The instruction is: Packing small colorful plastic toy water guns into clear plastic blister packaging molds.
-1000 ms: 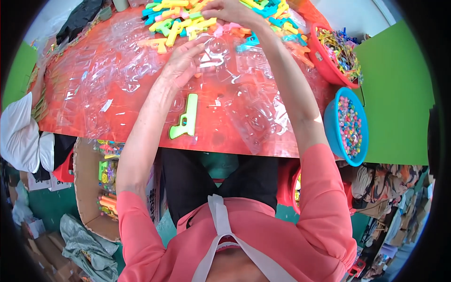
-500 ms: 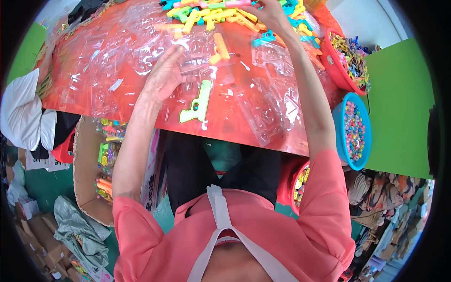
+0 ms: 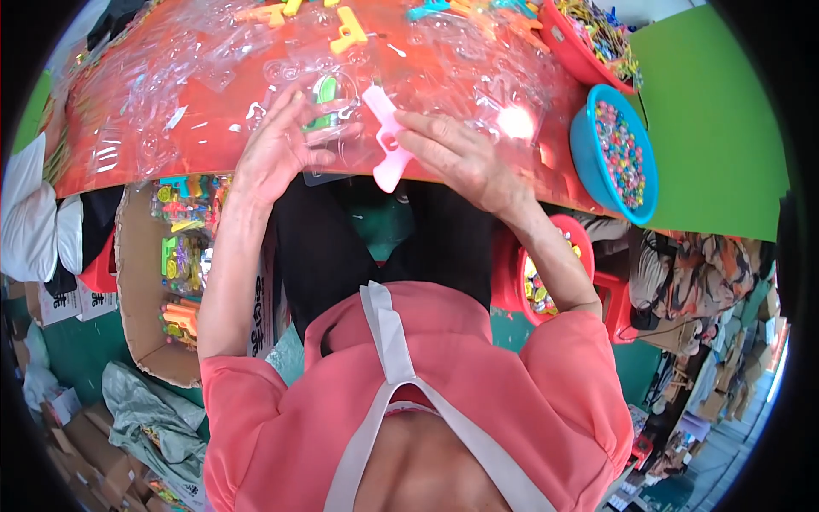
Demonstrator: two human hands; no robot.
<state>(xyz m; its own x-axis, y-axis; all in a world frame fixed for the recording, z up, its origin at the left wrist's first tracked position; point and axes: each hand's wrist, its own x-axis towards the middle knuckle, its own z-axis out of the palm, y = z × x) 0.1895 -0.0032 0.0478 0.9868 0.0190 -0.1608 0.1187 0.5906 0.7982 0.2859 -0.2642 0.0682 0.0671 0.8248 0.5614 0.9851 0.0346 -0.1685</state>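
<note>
A pink toy pistol [image 3: 381,107] is held by its side in the fingers of my right hand [image 3: 465,158], over the table's near edge. To its left, my left hand [image 3: 277,149] has its fingers spread, with a clear plastic blister shell [image 3: 345,145] right beside and partly behind them. Just beyond those fingers lies a light green toy pistol [image 3: 324,101], partly covered by them. Whether the left fingertips touch the shell, I cannot tell. A yellow-orange toy pistol [image 3: 348,31] lies farther back on the red table [image 3: 213,158].
More clear shells [image 3: 205,64] spread over the table. At the right stand a blue basin [image 3: 589,141] of small colourful beads and a red basin [image 3: 567,34] of mixed bits. A cardboard box [image 3: 141,282] with packed toys sits left of my legs. Another red container [image 3: 520,282] stands by my right knee.
My right hand has come back from the far toy pile with the pink pistol. The green pistol has shifted left and away, near my left hand. The view has tilted down.
</note>
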